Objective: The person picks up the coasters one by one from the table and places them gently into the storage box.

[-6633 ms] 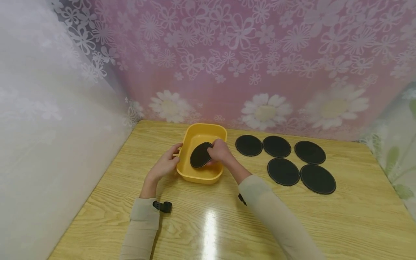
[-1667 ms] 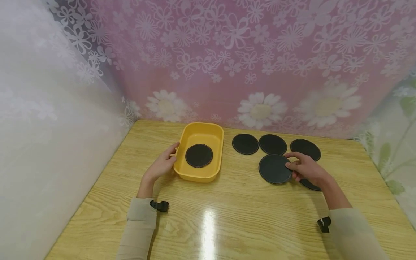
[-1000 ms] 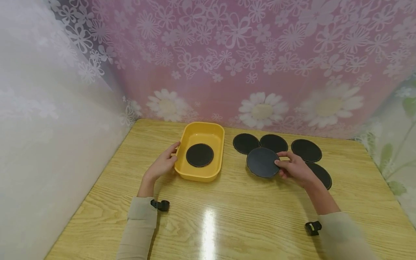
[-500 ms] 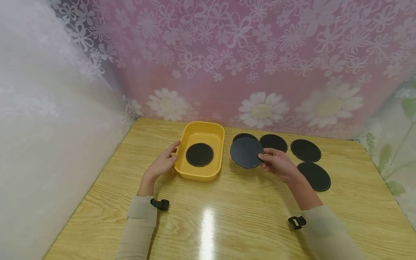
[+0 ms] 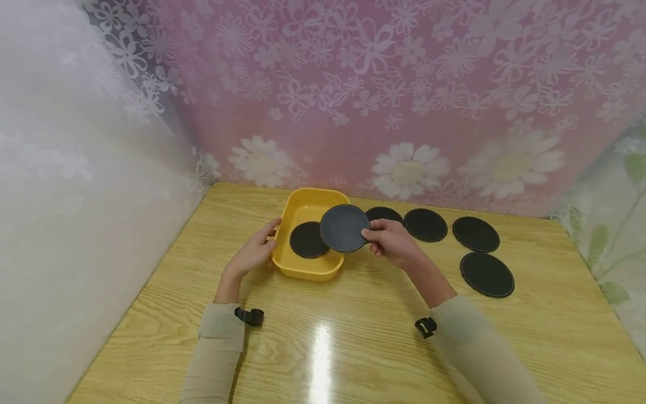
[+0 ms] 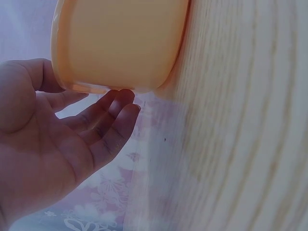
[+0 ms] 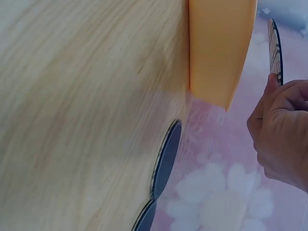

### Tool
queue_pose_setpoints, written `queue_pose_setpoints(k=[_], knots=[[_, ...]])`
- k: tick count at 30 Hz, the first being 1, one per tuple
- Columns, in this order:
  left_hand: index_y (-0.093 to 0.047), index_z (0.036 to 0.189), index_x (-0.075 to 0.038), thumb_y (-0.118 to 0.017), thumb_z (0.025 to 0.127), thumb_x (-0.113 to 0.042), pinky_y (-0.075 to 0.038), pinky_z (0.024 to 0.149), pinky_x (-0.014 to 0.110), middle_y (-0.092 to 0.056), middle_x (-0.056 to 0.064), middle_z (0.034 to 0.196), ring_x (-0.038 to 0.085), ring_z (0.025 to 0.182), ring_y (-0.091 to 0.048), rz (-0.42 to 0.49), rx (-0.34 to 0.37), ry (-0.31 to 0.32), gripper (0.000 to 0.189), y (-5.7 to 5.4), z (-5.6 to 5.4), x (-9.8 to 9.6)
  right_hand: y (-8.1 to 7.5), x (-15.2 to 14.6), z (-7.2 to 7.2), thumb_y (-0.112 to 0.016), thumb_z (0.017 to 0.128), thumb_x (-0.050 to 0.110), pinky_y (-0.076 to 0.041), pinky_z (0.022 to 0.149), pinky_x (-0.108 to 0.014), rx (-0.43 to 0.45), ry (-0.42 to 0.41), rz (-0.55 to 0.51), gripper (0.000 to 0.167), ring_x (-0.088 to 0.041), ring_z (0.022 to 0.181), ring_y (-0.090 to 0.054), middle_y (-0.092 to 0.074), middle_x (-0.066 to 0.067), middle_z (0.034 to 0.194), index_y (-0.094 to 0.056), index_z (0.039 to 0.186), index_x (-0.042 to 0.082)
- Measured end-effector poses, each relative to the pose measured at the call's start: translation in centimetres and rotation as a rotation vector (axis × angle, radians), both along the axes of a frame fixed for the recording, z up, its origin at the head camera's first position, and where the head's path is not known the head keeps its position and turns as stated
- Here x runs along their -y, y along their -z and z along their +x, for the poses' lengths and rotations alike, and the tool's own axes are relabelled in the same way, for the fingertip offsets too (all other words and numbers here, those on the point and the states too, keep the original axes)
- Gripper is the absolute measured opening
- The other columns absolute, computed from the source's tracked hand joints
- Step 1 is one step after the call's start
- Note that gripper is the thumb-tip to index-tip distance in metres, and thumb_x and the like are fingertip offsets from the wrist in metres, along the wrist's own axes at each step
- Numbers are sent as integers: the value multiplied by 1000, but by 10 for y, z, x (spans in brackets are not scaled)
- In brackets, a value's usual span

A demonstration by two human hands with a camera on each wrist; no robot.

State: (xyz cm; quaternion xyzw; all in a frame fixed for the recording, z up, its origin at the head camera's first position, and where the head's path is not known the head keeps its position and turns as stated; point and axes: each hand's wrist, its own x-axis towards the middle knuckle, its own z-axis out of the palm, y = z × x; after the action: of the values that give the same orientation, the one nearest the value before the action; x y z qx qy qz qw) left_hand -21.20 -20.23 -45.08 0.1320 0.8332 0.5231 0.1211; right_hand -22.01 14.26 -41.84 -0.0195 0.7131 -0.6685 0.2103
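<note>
My right hand [image 5: 391, 241] pinches the near-right edge of a round black coaster [image 5: 345, 227] with a stitched rim. Held up, the coaster overlaps the right side of the yellow plastic tub [image 5: 305, 274]. Edge-on in the right wrist view, the held coaster [image 7: 276, 53] shows a patterned light underside. Another black coaster [image 5: 305, 240] lies flat on the tub's floor, partly hidden behind the held one. My left hand [image 5: 252, 252] holds the tub's left rim, its thumb and fingers at the lip; in the left wrist view curved fingers [image 6: 103, 130] meet the tub wall [image 6: 120, 43].
Right of the tub, several black coasters lie flat on the wooden table [image 5: 368, 336]: a partly covered coaster [image 5: 384, 212], a coaster beside it [image 5: 425, 225], a farther one [image 5: 476, 234] and a nearer one [image 5: 487, 274]. A floral curtain [image 5: 323, 112] hangs behind the table.
My right hand has lifted a coaster from the front of the group and carried it left to the tub. Earlier it set another coaster in the tub. My left hand stays at the rim.
</note>
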Motion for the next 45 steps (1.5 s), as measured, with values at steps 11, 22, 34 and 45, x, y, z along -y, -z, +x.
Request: queue_pose_setpoints(k=[11,22,34,45], knots=[[-21,159,-9,-40,102,-7,-42,99,49,-38,24,148,39,132,-43,-21,-7,-12,60,11,-6,1,0,52,-18,-63,97,9,-45,51,-24,-23,36,115,16,-11,51,-50,-54,-5,68,-51,91,0],[-21,159,-9,-40,101,-7,-43,98,49,-38,25,148,39,130,-46,-22,-3,-11,61,11,-6,0,4,94,-30,-67,94,7,-58,61,-32,-23,97,236,25,-8,44,-59,-60,-2,54,-68,109,-12],[-21,159,-9,-39,101,-7,-44,98,49,-39,25,147,39,129,-48,-30,-11,-11,61,12,-6,1,7,113,-35,-65,92,-1,-58,66,-41,-53,141,354,21,-10,39,-57,-60,-6,52,-67,105,-18],[-22,159,-8,-40,101,-7,-45,92,44,-41,27,142,39,124,-51,-34,-15,-13,61,11,-8,2,11,122,-47,-52,87,-8,-58,64,-42,-95,175,572,32,-17,39,-62,-60,-10,47,-52,57,3]])
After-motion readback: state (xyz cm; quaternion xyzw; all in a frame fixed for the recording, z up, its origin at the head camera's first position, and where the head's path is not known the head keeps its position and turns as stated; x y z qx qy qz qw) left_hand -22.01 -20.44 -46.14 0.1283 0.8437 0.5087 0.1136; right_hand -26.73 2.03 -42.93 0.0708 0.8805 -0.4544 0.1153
